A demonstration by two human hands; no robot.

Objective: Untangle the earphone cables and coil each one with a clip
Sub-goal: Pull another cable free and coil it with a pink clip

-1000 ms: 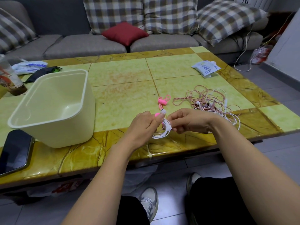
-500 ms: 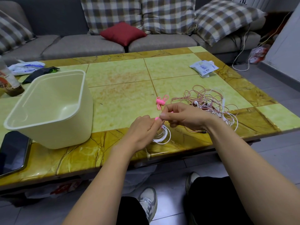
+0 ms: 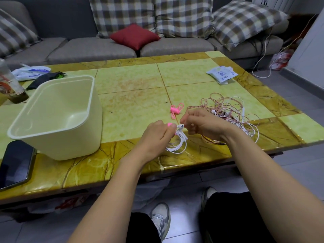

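A white earphone cable [image 3: 177, 145] hangs in a small coil over the near table edge. My left hand [image 3: 154, 135] grips the top of that coil together with a pink clip [image 3: 169, 124] that pokes out above my fingers. One white earbud [image 3: 180, 126] sticks up between my hands. My right hand [image 3: 201, 125] hovers just right of it with curled fingers; what it pinches is hidden. Spare pink clips [image 3: 175, 110] lie on the table behind my hands. A tangle of pink and white earphone cables [image 3: 231, 111] lies to the right, partly behind my right wrist.
A cream plastic bin [image 3: 52, 118] stands at the left of the green and yellow table [image 3: 133, 85]. A phone [image 3: 15, 163] lies at the near left edge. A bottle [image 3: 8, 83] and bags are at far left, a tissue pack [image 3: 221, 73] at far right. A sofa stands behind.
My right hand has lifted off the coil and shifted up and to the right. The coil now hangs lower from my left hand, with the earbud showing above it.
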